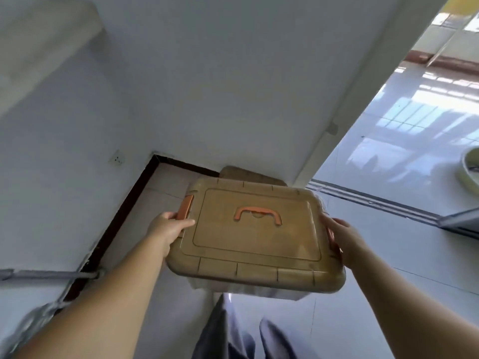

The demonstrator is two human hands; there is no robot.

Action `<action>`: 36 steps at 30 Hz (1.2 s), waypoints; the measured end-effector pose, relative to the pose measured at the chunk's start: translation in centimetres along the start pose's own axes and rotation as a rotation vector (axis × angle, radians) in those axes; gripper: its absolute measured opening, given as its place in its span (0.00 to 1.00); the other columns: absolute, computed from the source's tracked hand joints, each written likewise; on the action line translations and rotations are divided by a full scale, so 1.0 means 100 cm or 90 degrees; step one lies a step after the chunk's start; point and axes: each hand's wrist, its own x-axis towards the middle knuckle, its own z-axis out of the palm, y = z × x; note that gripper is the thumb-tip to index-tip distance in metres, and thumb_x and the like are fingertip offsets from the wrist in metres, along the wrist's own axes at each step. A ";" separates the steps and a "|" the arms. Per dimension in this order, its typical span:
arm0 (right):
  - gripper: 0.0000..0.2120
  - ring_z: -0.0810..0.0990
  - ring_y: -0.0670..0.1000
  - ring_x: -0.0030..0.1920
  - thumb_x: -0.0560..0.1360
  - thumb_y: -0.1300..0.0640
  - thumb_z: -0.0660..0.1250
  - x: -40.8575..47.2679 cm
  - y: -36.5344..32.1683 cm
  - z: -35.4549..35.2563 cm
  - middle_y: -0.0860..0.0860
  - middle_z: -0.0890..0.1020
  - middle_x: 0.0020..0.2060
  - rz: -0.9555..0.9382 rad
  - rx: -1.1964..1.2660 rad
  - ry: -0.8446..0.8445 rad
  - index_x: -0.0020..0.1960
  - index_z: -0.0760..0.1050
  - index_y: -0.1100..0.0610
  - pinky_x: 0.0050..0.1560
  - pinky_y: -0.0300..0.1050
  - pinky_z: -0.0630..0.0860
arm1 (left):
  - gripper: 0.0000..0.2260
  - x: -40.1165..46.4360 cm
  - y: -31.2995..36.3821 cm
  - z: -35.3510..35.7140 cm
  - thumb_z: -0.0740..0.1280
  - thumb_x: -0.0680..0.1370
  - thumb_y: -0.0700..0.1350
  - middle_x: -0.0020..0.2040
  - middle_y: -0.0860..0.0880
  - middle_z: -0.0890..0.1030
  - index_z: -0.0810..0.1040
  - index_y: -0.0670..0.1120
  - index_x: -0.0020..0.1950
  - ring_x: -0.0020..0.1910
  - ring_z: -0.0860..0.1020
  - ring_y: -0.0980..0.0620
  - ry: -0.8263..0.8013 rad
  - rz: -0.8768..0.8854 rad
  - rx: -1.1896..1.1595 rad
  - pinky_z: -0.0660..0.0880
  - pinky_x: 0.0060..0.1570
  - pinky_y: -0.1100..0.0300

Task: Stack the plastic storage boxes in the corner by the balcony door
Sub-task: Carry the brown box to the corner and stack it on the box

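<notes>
I hold a plastic storage box (255,244) with a translucent yellow-brown lid, an orange carry handle (257,215) on top and orange side clips. My left hand (168,228) grips its left side at the clip. Around its right side my right hand (342,235) is wrapped. The box hangs above the floor, tilted slightly toward me. Behind and below it, part of another brownish box (248,174) shows in the corner against the white wall.
A white wall with a socket (117,159) and dark skirting board (121,211) runs on the left. The balcony door track (375,200) and sunlit balcony floor lie to the right, with a pale basin (470,172) at the edge. A metal pole (49,275) leans at the lower left.
</notes>
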 end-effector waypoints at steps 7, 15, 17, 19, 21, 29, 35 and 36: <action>0.33 0.76 0.63 0.59 0.71 0.46 0.70 0.107 -0.040 0.049 0.60 0.74 0.64 0.015 0.013 0.024 0.72 0.64 0.55 0.56 0.57 0.77 | 0.35 0.138 0.044 0.020 0.73 0.69 0.36 0.67 0.44 0.74 0.64 0.49 0.73 0.51 0.77 0.47 -0.139 0.000 0.044 0.75 0.39 0.58; 0.27 0.79 0.59 0.57 0.73 0.49 0.67 0.243 -0.043 0.106 0.58 0.78 0.62 -0.012 0.078 0.049 0.70 0.67 0.55 0.47 0.50 0.77 | 0.32 0.270 0.047 0.080 0.71 0.69 0.41 0.48 0.51 0.79 0.66 0.50 0.72 0.48 0.79 0.49 -0.087 0.031 0.003 0.77 0.46 0.54; 0.31 0.77 0.60 0.61 0.71 0.47 0.68 0.268 -0.037 0.118 0.57 0.76 0.64 -0.016 0.088 0.055 0.71 0.66 0.54 0.56 0.55 0.76 | 0.35 0.294 0.043 0.089 0.73 0.68 0.43 0.52 0.51 0.79 0.65 0.52 0.72 0.54 0.78 0.47 -0.103 0.033 0.026 0.77 0.55 0.48; 0.34 0.75 0.60 0.63 0.68 0.44 0.68 0.282 -0.032 0.127 0.56 0.75 0.66 -0.007 0.093 0.060 0.71 0.65 0.52 0.63 0.61 0.72 | 0.38 0.310 0.037 0.095 0.74 0.67 0.43 0.62 0.48 0.77 0.62 0.54 0.74 0.61 0.75 0.44 -0.128 0.031 0.046 0.72 0.62 0.44; 0.34 0.75 0.60 0.63 0.67 0.44 0.69 0.298 -0.022 0.132 0.56 0.75 0.65 0.006 0.096 0.058 0.70 0.65 0.51 0.64 0.61 0.71 | 0.39 0.326 0.030 0.102 0.74 0.67 0.42 0.67 0.46 0.75 0.61 0.54 0.75 0.64 0.74 0.43 -0.135 0.027 0.043 0.71 0.64 0.43; 0.36 0.77 0.59 0.61 0.69 0.53 0.71 0.323 -0.004 0.132 0.56 0.73 0.67 -0.012 0.106 0.095 0.74 0.60 0.50 0.60 0.59 0.76 | 0.37 0.350 0.023 0.115 0.72 0.69 0.36 0.69 0.45 0.71 0.62 0.49 0.75 0.63 0.73 0.47 -0.071 0.130 0.078 0.73 0.63 0.50; 0.38 0.75 0.61 0.62 0.68 0.38 0.69 0.305 0.004 0.150 0.58 0.74 0.65 0.075 -0.127 0.278 0.70 0.63 0.57 0.61 0.54 0.72 | 0.37 0.329 0.009 0.115 0.73 0.69 0.55 0.69 0.42 0.72 0.65 0.44 0.73 0.62 0.75 0.43 0.103 -0.042 0.160 0.78 0.53 0.52; 0.38 0.75 0.62 0.61 0.69 0.37 0.67 0.300 0.007 0.155 0.59 0.74 0.64 0.105 -0.120 0.287 0.70 0.62 0.58 0.61 0.55 0.72 | 0.35 0.325 0.006 0.116 0.72 0.70 0.56 0.68 0.42 0.73 0.66 0.43 0.72 0.58 0.76 0.43 0.101 -0.061 0.143 0.80 0.47 0.52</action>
